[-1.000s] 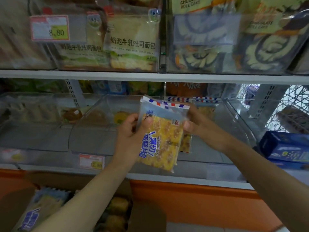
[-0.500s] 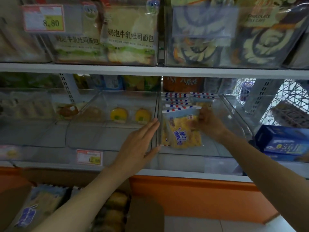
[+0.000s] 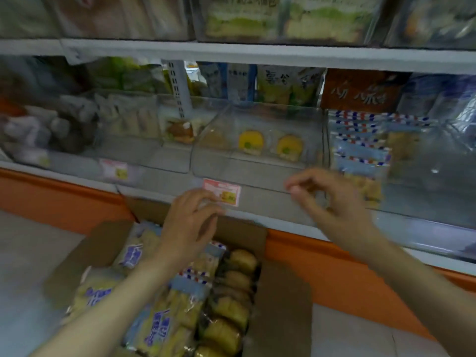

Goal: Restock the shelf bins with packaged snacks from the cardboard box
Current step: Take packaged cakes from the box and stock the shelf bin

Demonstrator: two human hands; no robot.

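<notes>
I'm seeing both hands empty, left hand [image 3: 189, 222] hovering fingers-curled over the cardboard box [image 3: 280, 305] of snack packs [image 3: 159, 328], right hand [image 3: 332, 202] loosely pinched before the shelf bin [image 3: 257, 173].

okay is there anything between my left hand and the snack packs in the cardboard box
Nothing visible blocks it. The left hand is empty, above the open cardboard box, whose flaps are folded outward. The blue-and-yellow snack packs lie uncovered on top, directly below the hand.
</notes>
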